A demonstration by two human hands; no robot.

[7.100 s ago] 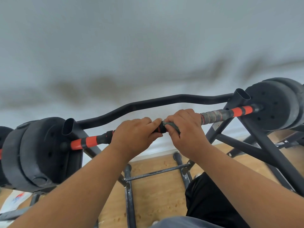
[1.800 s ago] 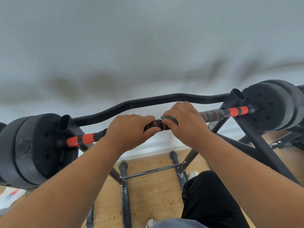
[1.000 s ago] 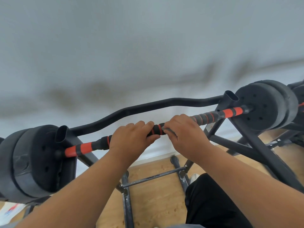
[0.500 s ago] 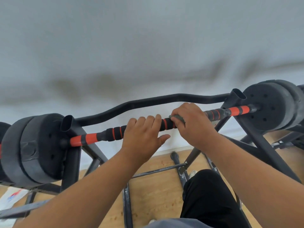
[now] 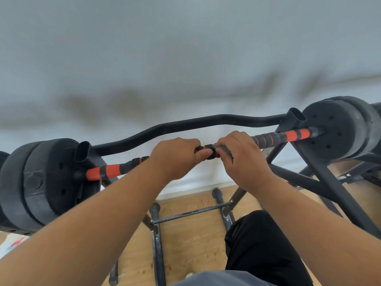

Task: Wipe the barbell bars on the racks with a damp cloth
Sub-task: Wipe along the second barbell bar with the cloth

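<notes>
A barbell bar [image 5: 115,169] with orange and black grip bands lies across a black rack [image 5: 321,178], with black weight plates at its left end [image 5: 45,182] and right end [image 5: 338,129]. My left hand [image 5: 175,156] grips the bar just left of its middle, fingers curled round it. My right hand [image 5: 241,155] grips the bar right beside it, wrapped over a small grey-green cloth [image 5: 221,149] that peeks out under the fingers. A narrow strip of bar shows between the two hands.
A curved black bar [image 5: 185,125] runs behind the barbell between the rack's uprights. The rack's legs and a crossbar [image 5: 191,213] stand on a wooden floor [image 5: 189,244]. My black-trousered leg [image 5: 263,244] is below right. A white wall is close behind.
My left hand, which lay loosely over the bar half a second ago, has closed round it. My right hand with the cloth stays by the bar's middle. The view shifted slightly.
</notes>
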